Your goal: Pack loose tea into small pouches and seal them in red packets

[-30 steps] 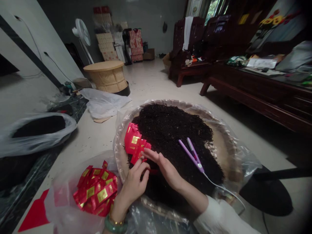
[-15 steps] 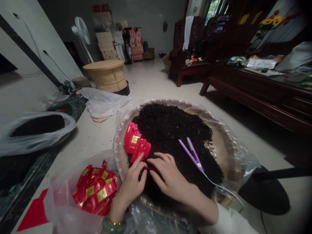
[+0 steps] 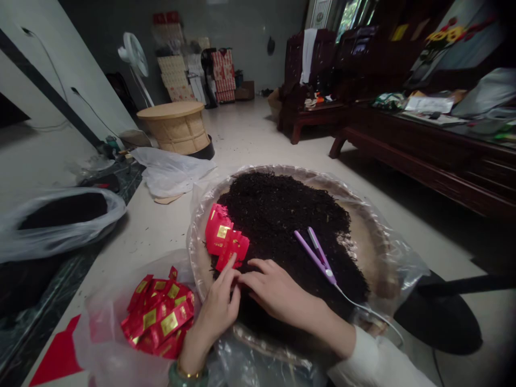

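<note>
Head view: fingers (image 3: 228, 273) at red packets (image 3: 216, 245), grip unclear, gold labels (image 3: 222, 231) illegible

Your tray (image 3: 368, 228) is round, plastic-lined. On it: dark shreds (image 3: 278, 204) heaped over most of it, red packets (image 3: 221, 228) on your left side, purple tool (image 3: 316, 258) on the shreds. Floor (image 3: 250, 134), ahead-left of you: crumpled plastic (image 3: 171, 169).

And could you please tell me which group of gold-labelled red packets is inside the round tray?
The overlapping red packets just beyond the left hand; the heaped packets sit in a translucent plastic bag outside the round tray.
</note>
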A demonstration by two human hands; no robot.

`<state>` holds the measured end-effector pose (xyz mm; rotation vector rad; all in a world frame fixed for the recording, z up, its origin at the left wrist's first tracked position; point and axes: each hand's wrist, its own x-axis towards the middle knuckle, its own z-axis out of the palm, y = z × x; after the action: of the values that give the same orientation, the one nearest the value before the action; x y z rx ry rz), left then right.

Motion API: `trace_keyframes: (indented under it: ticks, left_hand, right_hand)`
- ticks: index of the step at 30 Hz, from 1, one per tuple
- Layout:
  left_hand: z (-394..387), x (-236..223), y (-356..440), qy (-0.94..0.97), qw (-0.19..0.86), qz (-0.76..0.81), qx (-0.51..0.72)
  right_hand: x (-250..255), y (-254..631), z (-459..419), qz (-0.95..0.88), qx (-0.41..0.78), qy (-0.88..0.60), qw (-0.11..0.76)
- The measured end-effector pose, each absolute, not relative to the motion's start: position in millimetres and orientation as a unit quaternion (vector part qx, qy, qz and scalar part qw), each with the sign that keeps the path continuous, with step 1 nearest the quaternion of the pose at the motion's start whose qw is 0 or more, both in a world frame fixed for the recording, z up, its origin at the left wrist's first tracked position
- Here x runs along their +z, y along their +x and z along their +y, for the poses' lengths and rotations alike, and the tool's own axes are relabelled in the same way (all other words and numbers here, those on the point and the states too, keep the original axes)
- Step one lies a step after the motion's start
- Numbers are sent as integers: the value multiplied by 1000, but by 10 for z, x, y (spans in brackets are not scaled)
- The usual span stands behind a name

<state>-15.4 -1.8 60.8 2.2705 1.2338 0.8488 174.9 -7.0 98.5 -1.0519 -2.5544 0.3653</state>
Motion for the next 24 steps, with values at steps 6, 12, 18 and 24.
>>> trace_keyframes:
  ticks: [6, 12, 18, 24]
  left_hand:
    - [-17, 611, -192, 817, 210, 450, 293]
    - [-36, 643, -171, 827, 196, 441, 289]
    - [-86, 693, -170, 829, 184, 419, 322]
    - [-103, 680, -140, 822, 175, 430, 328]
  right_hand:
    - [1052, 1872, -64, -840, 206, -415, 282]
    - [958, 1871, -91, -851, 201, -448, 186]
    - [987, 1948, -123, -800, 218, -417, 371]
    - [949, 2111, -192, -755, 47, -503, 417]
